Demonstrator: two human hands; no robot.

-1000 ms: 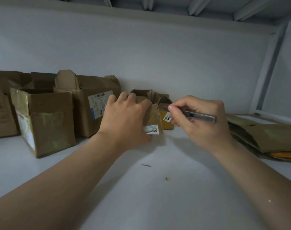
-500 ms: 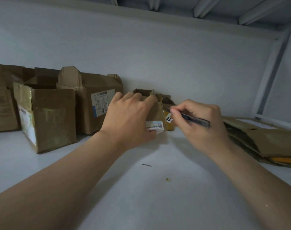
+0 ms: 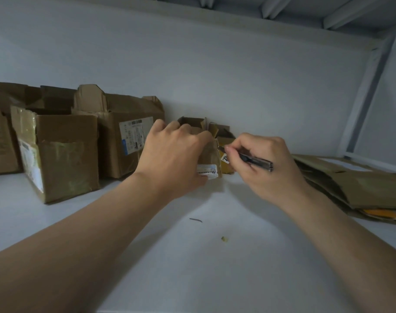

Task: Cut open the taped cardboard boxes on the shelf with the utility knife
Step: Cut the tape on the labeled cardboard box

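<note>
On the white shelf I count three larger brown boxes standing open at the left: a far-left box, a front box with shiny tape on its face, and a bigger box with a white barcode label whose print is too small to read. The left hand grips a small brown box near the back wall, fingers curled over its top; the white label at the box's base is blurred. Just beside it sits a yellow box with a black-and-white sticker I cannot read. The right hand pinches one utility knife like a pen, its tip at the small box's right edge. One stack of flattened cardboard lies at the right.
</note>
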